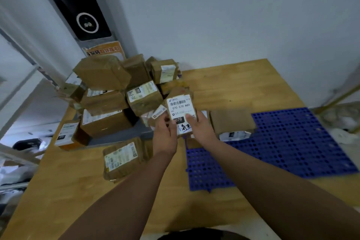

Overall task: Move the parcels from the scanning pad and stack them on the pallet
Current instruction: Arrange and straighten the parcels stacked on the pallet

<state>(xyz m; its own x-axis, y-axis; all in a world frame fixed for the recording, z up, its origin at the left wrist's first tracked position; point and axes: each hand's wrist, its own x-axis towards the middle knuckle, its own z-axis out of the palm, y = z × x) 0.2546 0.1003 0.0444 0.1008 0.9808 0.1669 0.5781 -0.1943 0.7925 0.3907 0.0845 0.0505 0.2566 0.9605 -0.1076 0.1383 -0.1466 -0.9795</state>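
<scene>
parcels (109, 103) sit heaped on the grey pad (124, 134) at left. at centre i hold one small box (181, 111) label up, my left hand (164, 132) and right hand (200, 128) gripping its two sides, thumbs on the label, between heap and blue pallet (292, 142). i judge it light, stiff cardboard under slick tape, best held by the side edges. at right, a brown package (231, 121) lies on the pallet.
</scene>
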